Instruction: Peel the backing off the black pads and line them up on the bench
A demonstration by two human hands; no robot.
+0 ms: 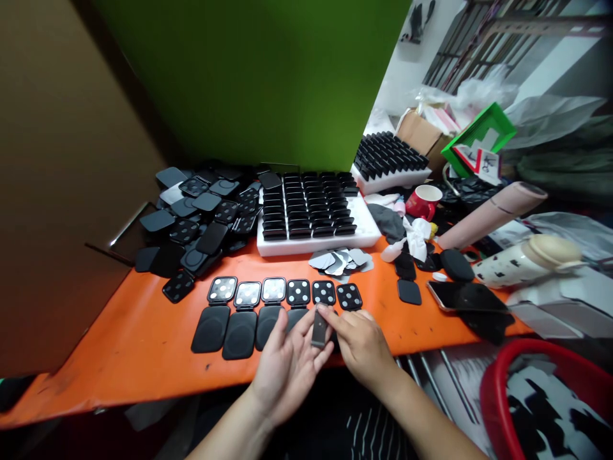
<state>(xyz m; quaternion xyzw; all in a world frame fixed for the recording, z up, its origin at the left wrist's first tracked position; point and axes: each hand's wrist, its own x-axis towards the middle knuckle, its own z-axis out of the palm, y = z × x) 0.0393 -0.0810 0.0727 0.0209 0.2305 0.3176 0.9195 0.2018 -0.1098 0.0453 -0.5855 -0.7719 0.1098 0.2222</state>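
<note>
My left hand (292,364) lies palm up near the table's front edge, with a small dark grey-brown rectangular block (319,329) resting across its fingers. From the other side my right hand (360,338) pinches the far end of that block with thumb and forefinger. Just beyond the hands is a row of opened black hinged square cases. Their upper leaves, such as this dotted panel (298,292), show pale round spots. The lower leaves, like this black pad (239,335), lie flat toward me; those on the right are partly hidden by my hands.
A white foam tray (316,243) holds rows of upright black pieces, with a second foam tray (393,183) behind. Loose black cases (211,237) heap at left; grey-white cut pieces (340,260) lie mid-table. Right: phone (460,297), red mug (424,201), pink tumbler (493,214), red tub (498,383).
</note>
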